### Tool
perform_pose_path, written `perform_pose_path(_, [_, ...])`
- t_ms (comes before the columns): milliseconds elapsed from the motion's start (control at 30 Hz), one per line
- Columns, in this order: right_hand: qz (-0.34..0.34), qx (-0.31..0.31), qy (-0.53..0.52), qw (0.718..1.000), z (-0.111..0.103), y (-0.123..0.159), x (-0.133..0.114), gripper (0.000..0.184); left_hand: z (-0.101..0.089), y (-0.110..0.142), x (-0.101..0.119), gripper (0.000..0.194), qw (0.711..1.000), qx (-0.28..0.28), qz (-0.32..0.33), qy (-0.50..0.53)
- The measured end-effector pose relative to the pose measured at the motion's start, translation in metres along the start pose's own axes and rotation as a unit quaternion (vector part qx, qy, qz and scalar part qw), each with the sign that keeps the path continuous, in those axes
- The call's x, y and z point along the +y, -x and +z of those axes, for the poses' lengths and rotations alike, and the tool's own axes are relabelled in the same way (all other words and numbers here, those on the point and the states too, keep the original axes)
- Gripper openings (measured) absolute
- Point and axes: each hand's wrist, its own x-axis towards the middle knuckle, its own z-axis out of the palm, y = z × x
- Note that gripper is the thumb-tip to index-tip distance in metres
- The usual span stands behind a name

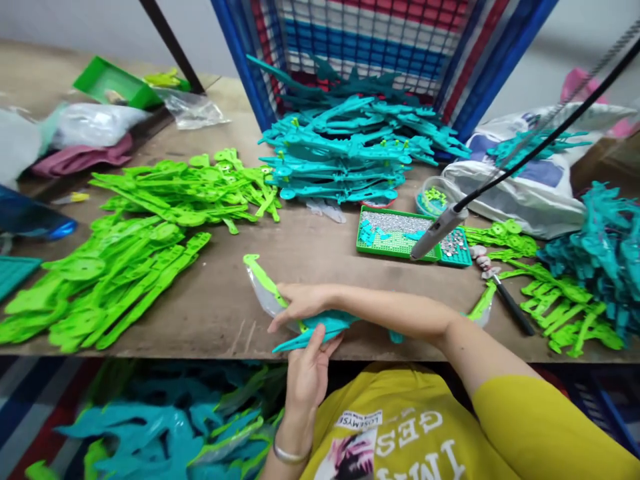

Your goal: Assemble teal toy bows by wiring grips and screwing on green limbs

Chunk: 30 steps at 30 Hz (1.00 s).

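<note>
My left hand (306,373), with a bracelet on its wrist, pinches a teal plastic piece (327,327) with a pointed end near the table's front edge. My right hand (306,301) reaches across from the right, its fingers around a lime-green curved strip (263,275) with a translucent grey panel along it. The strip meets the teal piece under my right hand. Part of the teal piece is hidden behind the right forearm. Another green strip with a clear panel (483,305) lies by my right elbow.
Lime-green parts (125,267) are heaped on the left. Teal assemblies (345,160) are stacked before a striped bag in a blue frame (250,67). A green tray (400,252) holds small metal pieces. A grey-tipped tool (437,233) hangs over it. A black-handled tool (515,307) lies right.
</note>
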Motion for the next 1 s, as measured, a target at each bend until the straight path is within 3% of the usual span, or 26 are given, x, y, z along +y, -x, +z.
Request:
perform_pose_path(100, [0.045,0.001,0.067,0.997,-0.005,0.018,-0.001,0.049,0.004,-0.005,0.001,0.058,1.0,0.012,-0.002,-0.009])
perform_pose_path(200, [-0.031,0.099,0.089,0.991,-0.017,0.063,0.002,0.052,0.004,-0.009,0.003,0.064,0.999,0.012,-0.006,-0.047])
perform_pose_path(233, [-0.064,0.103,0.098,0.988,-0.024,0.084,0.006,0.046,0.003,-0.011,0.003,0.068,0.998,0.009,-0.012,-0.067])
perform_pose_path(300, [-0.085,0.055,0.108,0.989,-0.041,0.13,0.019,0.028,-0.003,-0.014,0.004,0.075,0.992,-0.001,-0.029,-0.12])
perform_pose_path(367, [-0.051,-0.023,0.107,0.993,-0.064,0.177,0.04,0.021,-0.013,-0.018,0.007,0.08,0.982,-0.009,-0.043,-0.184])
perform_pose_path(433, [0.032,-0.099,0.122,0.987,-0.092,0.217,0.067,0.018,-0.024,-0.02,0.013,0.079,0.964,-0.002,-0.045,-0.262])
perform_pose_path(500, [0.124,-0.055,0.138,0.981,-0.125,0.243,0.094,0.017,-0.033,-0.02,0.017,0.07,0.93,0.005,-0.03,-0.365])
perform_pose_path(533, [0.158,0.02,0.162,0.974,-0.142,0.249,0.106,0.018,-0.036,-0.018,0.019,0.064,0.906,0.007,-0.006,-0.422])
perform_pose_path(600, [0.183,0.189,0.21,0.942,-0.176,0.245,0.126,0.019,-0.035,-0.014,0.018,0.055,0.85,0.011,0.101,-0.516])
perform_pose_path(667, [0.153,0.323,0.231,0.905,-0.204,0.221,0.136,0.017,-0.028,-0.01,0.012,0.05,0.78,-0.001,0.292,-0.553])
perform_pose_path(767, [0.081,0.365,0.23,0.899,-0.233,0.163,0.139,0.019,-0.011,-0.014,-0.002,0.035,0.638,-0.077,0.561,-0.522])
perform_pose_path(833, [0.062,0.348,0.249,0.902,-0.243,0.123,0.138,0.027,-0.002,-0.021,-0.009,0.028,0.571,-0.127,0.634,-0.505])
perform_pose_path(900, [0.058,0.307,0.3,0.901,-0.249,0.091,0.138,0.034,0.001,-0.026,-0.013,0.023,0.551,-0.149,0.649,-0.503])
perform_pose_path(1000, [0.066,0.243,0.378,0.891,-0.256,0.062,0.141,0.037,0.0,-0.03,-0.015,0.02,0.567,-0.146,0.636,-0.503])
